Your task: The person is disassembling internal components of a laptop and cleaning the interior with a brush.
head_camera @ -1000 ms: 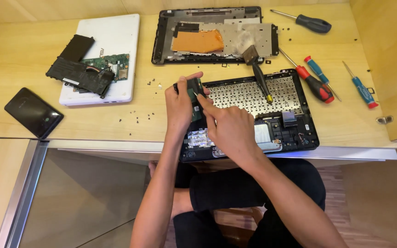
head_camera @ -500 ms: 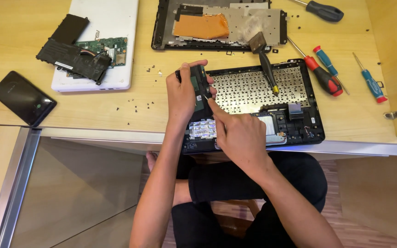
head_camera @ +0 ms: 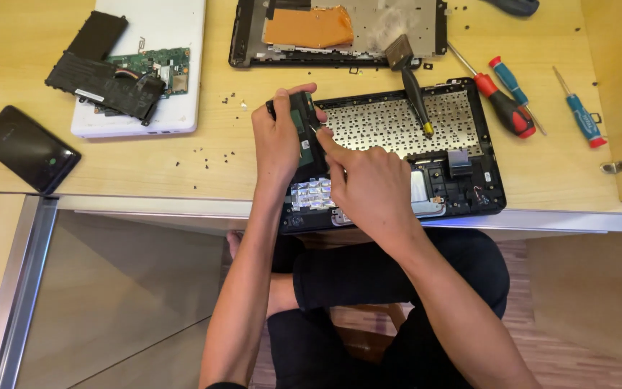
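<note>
An opened black laptop base (head_camera: 462, 184) with a bare metal keyboard backing lies at the table's front edge. My left hand (head_camera: 278, 140) grips a small dark green board (head_camera: 301, 122) lifted at the base's left end. My right hand (head_camera: 372, 191) rests over the base, its index finger touching that board near the left thumb. A brush with a black handle (head_camera: 410, 83) lies across the base's top edge.
A second black laptop panel with an orange patch (head_camera: 311, 27) lies behind. A white laptop lid (head_camera: 160, 79) carries a battery and circuit board. A black phone (head_camera: 26, 149) is at left. Screwdrivers (head_camera: 502, 101) lie at right. Small screws (head_camera: 210, 155) are scattered.
The view has shifted, so everything sits lower and further right in frame. My left hand has raised the small board a little; my right index finger stays on it.
</note>
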